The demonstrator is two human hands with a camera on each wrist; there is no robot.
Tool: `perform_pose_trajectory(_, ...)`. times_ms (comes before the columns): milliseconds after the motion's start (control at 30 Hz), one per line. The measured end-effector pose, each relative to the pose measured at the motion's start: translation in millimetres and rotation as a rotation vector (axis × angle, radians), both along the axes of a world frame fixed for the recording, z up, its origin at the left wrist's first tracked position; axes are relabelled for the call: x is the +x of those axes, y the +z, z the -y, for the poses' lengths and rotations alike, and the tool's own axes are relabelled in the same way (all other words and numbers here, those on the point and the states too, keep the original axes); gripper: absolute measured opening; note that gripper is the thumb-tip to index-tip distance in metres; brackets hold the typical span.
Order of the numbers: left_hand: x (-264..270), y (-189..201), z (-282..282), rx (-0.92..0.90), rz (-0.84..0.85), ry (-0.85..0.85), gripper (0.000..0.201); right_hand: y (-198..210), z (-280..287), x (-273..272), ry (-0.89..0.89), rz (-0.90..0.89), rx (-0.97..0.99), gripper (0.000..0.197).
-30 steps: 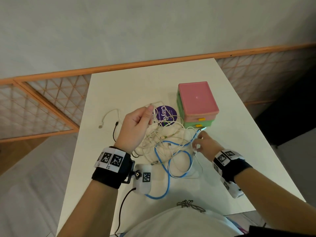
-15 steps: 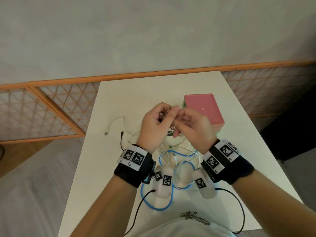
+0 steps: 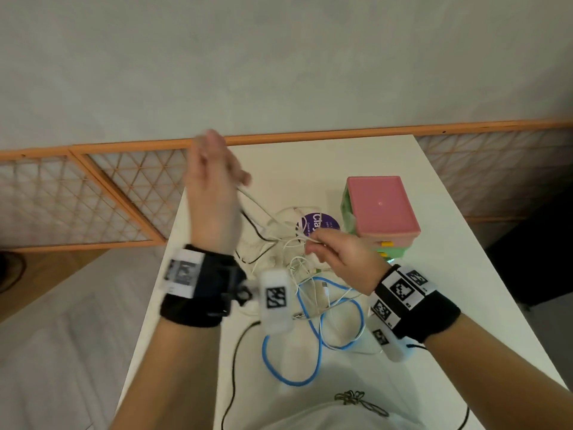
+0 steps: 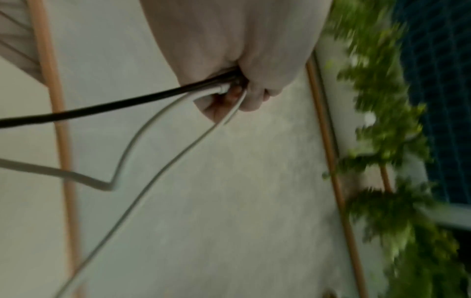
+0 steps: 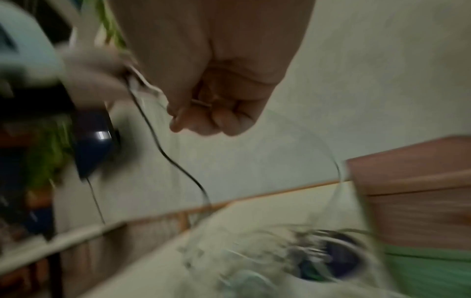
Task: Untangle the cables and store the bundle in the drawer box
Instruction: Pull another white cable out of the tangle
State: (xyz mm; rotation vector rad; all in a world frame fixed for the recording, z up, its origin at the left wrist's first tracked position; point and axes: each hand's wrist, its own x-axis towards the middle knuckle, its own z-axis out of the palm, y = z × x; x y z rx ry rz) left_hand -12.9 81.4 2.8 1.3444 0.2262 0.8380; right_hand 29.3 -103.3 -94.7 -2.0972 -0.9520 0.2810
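A tangle of white cables (image 3: 279, 243) with a black cable (image 3: 257, 234) and a blue cable (image 3: 313, 339) lies on the white table (image 3: 449, 274). My left hand (image 3: 214, 193) is raised above the table's left side and grips a black cable (image 4: 107, 104) and white cables (image 4: 163, 161), pulled taut. Lower down, my right hand (image 3: 338, 252) pinches thin white strands (image 5: 150, 90) over the tangle. The drawer box (image 3: 381, 212), pink on top and green below with yellow handles, stands to the right, its drawers looking closed.
A purple round lid (image 3: 319, 223) lies under the cables beside the box. An orange-framed lattice rail (image 3: 93, 193) runs behind and left of the table. Wrist-camera leads (image 3: 232, 367) hang at the near table edge.
My hands, together over the tangle half a second ago, have parted. The left hand rose up and left, drawing cables out. The right hand dropped toward the pile.
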Motion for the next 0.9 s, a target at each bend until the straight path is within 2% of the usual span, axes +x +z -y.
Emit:
perform_pose_trajectory(67,-9,24,-31,-0.095,0.117,-0.01,0.026,-6,14,12,-0.011,-0.033,-0.162,0.02)
perform_pose_trajectory(133,-20,38,-50,0.01,0.103,-0.048,0.023,-1,21,22,-0.05,-0.037,-0.206,0.023)
perform_pose_trajectory(200,-26,41,-47,0.309,-0.072,-0.098,0.014,18,16,27,-0.062,0.048,-0.168,0.025)
perform_pose_trajectory(267,-24,32,-28,0.674,-0.315,-0.208,0.005,47,1,29,-0.045,0.163,-0.09,0.023)
perform_pose_trajectory(300,-22,25,-18,0.81,-0.438,-0.284,0.015,60,-7,30,-0.036,0.213,-0.053,0.021)
perform_pose_trajectory(367,-20,13,-4,0.924,-0.594,-0.435,0.021,79,-19,33,-0.033,0.277,-0.005,0.018)
perform_pose_trajectory(467,-26,12,-5,0.889,-0.564,-0.454,0.025,84,-24,40,-0.033,0.28,-0.021,0.016)
perform_pose_trajectory(533,-32,19,-13,0.791,-0.454,-0.305,0.025,74,-21,48,-0.024,0.224,-0.07,0.017)
perform_pose_trajectory(600,-36,27,-25,0.688,-0.383,-0.083,0.024,53,-16,59,-0.014,0.16,-0.15,0.02)
perform_pose_trajectory(700,-40,27,-49,0.614,-0.356,0.116,0.024,22,-12,71,-0.021,0.184,-0.286,0.021)
perform_pose_trajectory(767,-41,19,-61,0.605,-0.41,0.148,0.026,17,-17,73,-0.067,0.185,-0.328,0.022)
perform_pose_trajectory(833,-42,8,-67,0.657,-0.509,0.129,0.03,30,-26,75,-0.066,0.163,-0.345,0.024)
perform_pose_trajectory(900,-41,-4,-69,0.757,-0.625,0.146,0.016,53,-37,75,-0.051,0.139,-0.29,0.026)
